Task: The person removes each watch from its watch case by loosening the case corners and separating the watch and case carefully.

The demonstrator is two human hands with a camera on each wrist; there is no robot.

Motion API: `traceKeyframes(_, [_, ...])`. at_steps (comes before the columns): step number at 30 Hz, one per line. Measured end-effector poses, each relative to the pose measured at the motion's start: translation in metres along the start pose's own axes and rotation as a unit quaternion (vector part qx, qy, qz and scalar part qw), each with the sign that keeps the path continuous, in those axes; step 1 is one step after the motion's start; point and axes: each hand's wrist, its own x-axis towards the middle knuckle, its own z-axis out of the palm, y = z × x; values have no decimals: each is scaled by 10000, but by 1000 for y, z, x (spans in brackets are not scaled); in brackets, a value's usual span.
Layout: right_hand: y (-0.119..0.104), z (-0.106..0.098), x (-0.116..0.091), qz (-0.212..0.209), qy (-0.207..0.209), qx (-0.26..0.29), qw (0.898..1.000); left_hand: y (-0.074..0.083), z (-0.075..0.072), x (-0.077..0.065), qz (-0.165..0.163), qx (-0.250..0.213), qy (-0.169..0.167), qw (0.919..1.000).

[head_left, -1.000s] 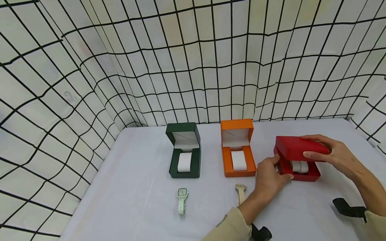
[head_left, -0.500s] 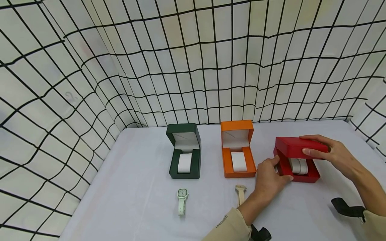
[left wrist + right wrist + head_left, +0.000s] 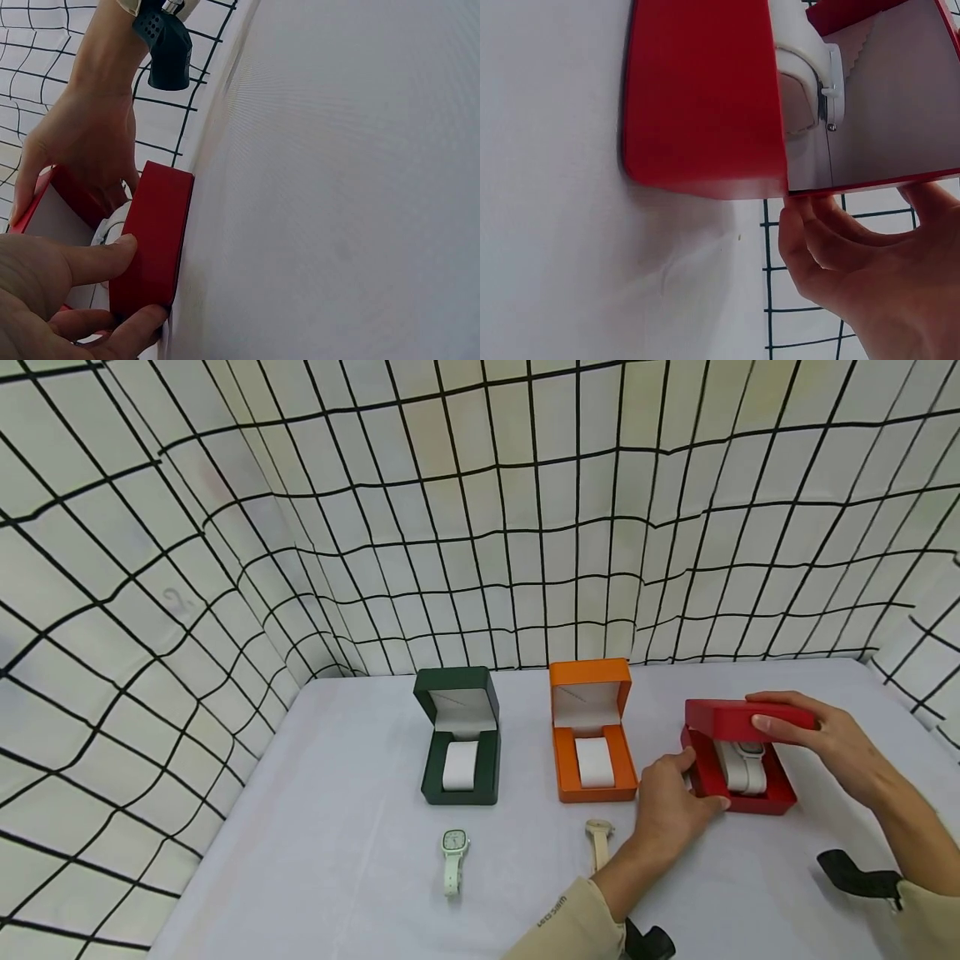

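Observation:
A red watch box (image 3: pixel 757 804) stands on the white cloth at the right, its lid (image 3: pixel 738 718) partly raised. Inside, a white watch (image 3: pixel 752 748) sits around a white cushion; the lid hides part of it. My left hand (image 3: pixel 671 802) grips the left side of the box base, thumb at the near edge, as the left wrist view also shows. With my right hand (image 3: pixel 843 743) I hold the lid at its right end, thumb on the front edge. In the right wrist view the right hand's fingers (image 3: pixel 817 240) lie against the lid's side.
An orange watch box (image 3: pixel 567 777) and a green watch box (image 3: pixel 432 777) stand open with white cushions. A pale green watch (image 3: pixel 453 860) lies before the green one. A cream watch (image 3: pixel 598 839) is partly behind my left forearm. Black grid netting (image 3: pixel 487 527) borders the table.
My right hand has tilted the red lid further back, so more of the white watch and cushion shows. My left hand has stayed on the base.

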Motion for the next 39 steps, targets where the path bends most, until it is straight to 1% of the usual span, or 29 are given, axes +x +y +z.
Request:
traceKeyframes(3, [3,2,1,-35,47,93,9999,1,0,0,-57,30,29,10000])
traceKeyframes(6, [3,3,2,40,46,214,9998,1,1,0,-53,78,33,9999])
traceKeyframes(14, [-5,0,6,270,-31,289,9992,1,2,-1,-57,98,59,9999])
traceKeyframes(18, [-9,-1,9,396,-147,456,9981,1,2,-1,-84,77,74,9999])
traceKeyframes(21, [-11,0,11,471,-156,512,9975,1,2,-1,-69,120,95,9999])
traceKeyframes(25, [-13,1,12,539,-64,564,9969,1,2,0,-92,187,69,9998])
traceKeyframes(29, [-15,4,13,591,85,611,9963,2,2,0,-217,144,24,9997])
traceKeyframes(32, [-17,7,14,615,238,676,9955,3,3,0,-301,102,54,9995])
traceKeyframes(35, [-18,10,15,619,414,770,9942,3,4,0,-237,66,75,9997])
traceKeyframes(39, [-18,14,15,611,528,878,9929,3,5,0,-113,144,67,9998])
